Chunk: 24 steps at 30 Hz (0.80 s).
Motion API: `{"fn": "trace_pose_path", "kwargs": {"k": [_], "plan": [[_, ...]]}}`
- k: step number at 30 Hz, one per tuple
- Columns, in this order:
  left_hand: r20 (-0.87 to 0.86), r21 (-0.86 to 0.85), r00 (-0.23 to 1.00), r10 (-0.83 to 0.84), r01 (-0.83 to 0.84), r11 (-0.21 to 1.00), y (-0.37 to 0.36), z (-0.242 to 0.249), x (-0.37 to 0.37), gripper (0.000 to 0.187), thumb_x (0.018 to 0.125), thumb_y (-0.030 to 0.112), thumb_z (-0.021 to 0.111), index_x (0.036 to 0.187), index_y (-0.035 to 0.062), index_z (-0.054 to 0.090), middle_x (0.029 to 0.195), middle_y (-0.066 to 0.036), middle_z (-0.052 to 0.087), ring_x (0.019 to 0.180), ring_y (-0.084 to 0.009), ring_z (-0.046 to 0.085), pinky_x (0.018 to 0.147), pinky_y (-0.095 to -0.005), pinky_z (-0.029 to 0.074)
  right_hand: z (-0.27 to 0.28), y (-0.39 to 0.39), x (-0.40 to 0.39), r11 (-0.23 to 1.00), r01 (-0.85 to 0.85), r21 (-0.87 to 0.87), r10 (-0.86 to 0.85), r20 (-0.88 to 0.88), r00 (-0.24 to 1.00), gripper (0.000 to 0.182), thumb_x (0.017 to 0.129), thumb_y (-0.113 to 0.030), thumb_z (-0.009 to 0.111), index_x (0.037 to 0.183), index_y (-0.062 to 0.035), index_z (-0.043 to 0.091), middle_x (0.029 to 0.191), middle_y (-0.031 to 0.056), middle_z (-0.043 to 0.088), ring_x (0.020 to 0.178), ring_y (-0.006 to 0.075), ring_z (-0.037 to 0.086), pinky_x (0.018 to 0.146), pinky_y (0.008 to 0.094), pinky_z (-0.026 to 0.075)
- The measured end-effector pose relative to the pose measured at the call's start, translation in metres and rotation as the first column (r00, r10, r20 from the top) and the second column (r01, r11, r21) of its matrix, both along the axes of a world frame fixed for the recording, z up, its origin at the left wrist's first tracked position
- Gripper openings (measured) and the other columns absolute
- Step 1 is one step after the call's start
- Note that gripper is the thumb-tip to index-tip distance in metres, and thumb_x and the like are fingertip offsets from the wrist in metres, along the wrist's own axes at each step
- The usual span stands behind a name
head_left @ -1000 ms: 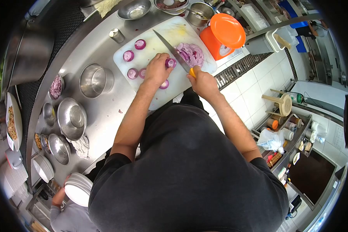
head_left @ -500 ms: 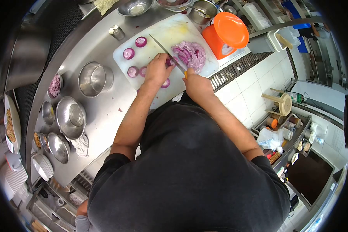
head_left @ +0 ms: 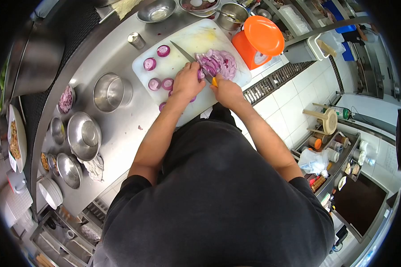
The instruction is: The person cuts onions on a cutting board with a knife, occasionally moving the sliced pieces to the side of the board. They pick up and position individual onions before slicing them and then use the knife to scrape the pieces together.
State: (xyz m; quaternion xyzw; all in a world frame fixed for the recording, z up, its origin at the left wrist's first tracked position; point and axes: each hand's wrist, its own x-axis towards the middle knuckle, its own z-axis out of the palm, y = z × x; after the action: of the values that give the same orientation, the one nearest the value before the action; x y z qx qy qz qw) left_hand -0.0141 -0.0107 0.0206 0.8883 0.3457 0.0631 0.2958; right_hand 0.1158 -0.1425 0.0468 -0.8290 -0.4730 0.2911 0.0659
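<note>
My right hand (head_left: pixel 226 92) is closed round the yellow handle of a kitchen knife (head_left: pixel 182 52), whose blade points to the far left across a white cutting board (head_left: pixel 182 38). Beside the blade, my left hand (head_left: pixel 188 81) presses a red onion piece (head_left: pixel 201 74) against the board, its fingers bent and partly hiding it. Sliced red onion (head_left: pixel 218 63) lies in a loose pile on the blade's right side. Several onion halves (head_left: pixel 163 50) rest to the left, some partly covered by my left hand and forearm.
An orange kitchen scale (head_left: pixel 249 46) stands at the board's right edge. On the steel counter (head_left: pixel 120 129) are a can (head_left: pixel 136 41), a round steel pot (head_left: pixel 108 92) and several metal bowls (head_left: pixel 83 135). A drain grate (head_left: pixel 272 84) runs along the floor at right.
The knife has dropped lower beside the onion, its handle still in my right hand. My left hand has shifted slightly, still on the onion. The whole view has moved a little.
</note>
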Motion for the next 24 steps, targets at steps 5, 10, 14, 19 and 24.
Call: {"fn": "trace_pose_path", "kwargs": {"k": [5,10,14,19,24], "plan": [[-0.093,-0.019,0.996,0.007,-0.009,1.0,0.001,0.002,0.002,0.049,0.084,0.019,0.083,0.124,0.003,0.059,0.127,-0.022,0.063,0.116,-0.0422,0.066,0.101,-0.0498,0.055,0.012,-0.002,-0.004,0.999,-0.027,-0.032,0.029,0.072,0.997,0.037,0.105,-0.03,0.063,0.125,0.0006,0.055,0.098,0.0251,0.076,0.097,0.0425,0.075,0.085,0.0524,0.059],[-0.003,-0.079,1.0,0.028,-0.028,0.996,0.006,-0.006,-0.007,0.045,0.085,0.017,0.082,0.122,0.0044,0.06,0.125,-0.021,0.064,0.116,-0.0421,0.066,0.1,-0.0501,0.055,0.035,-0.001,-0.007,0.993,-0.106,-0.041,0.111,0.127,0.986,0.035,0.105,-0.028,0.062,0.121,0.0025,0.055,0.094,0.0226,0.077,0.092,0.0408,0.077,0.081,0.0507,0.06],[-0.001,-0.098,1.0,0.008,-0.008,0.995,0.01,-0.005,-0.008,0.037,0.087,0.015,0.08,0.117,0.005,0.063,0.12,-0.018,0.067,0.115,-0.0402,0.067,0.097,-0.0504,0.056,0.025,0.002,-0.014,0.995,-0.087,-0.038,0.091,0.115,0.989,0.035,0.105,-0.028,0.062,0.12,0.003,0.055,0.094,0.0228,0.077,0.09,0.0408,0.077,0.079,0.0506,0.06],[0.002,-0.096,1.0,0.019,-0.019,0.995,0.01,0.002,-0.009,0.029,0.088,0.012,0.079,0.113,0.0045,0.066,0.118,-0.016,0.068,0.113,-0.0381,0.067,0.095,-0.0492,0.056,0.01,0.01,-0.009,0.994,-0.101,-0.031,0.103,0.072,0.992,0.036,0.105,-0.028,0.062,0.121,0.003,0.054,0.097,0.0236,0.076,0.092,0.0409,0.077,0.08,0.0503,0.06],[0.069,-0.047,0.996,0.051,-0.048,0.998,0.007,-0.011,-0.008,0.03,0.085,0.012,0.082,0.11,0.0055,0.068,0.11,-0.013,0.071,0.101,-0.0336,0.071,0.086,-0.0462,0.057,0.038,0.008,0.001,0.989,-0.145,-0.039,0.148,0.074,0.986,0.038,0.105,-0.031,0.062,0.121,0.0025,0.053,0.098,0.0242,0.076,0.093,0.0407,0.077,0.08,0.0509,0.06]]}}
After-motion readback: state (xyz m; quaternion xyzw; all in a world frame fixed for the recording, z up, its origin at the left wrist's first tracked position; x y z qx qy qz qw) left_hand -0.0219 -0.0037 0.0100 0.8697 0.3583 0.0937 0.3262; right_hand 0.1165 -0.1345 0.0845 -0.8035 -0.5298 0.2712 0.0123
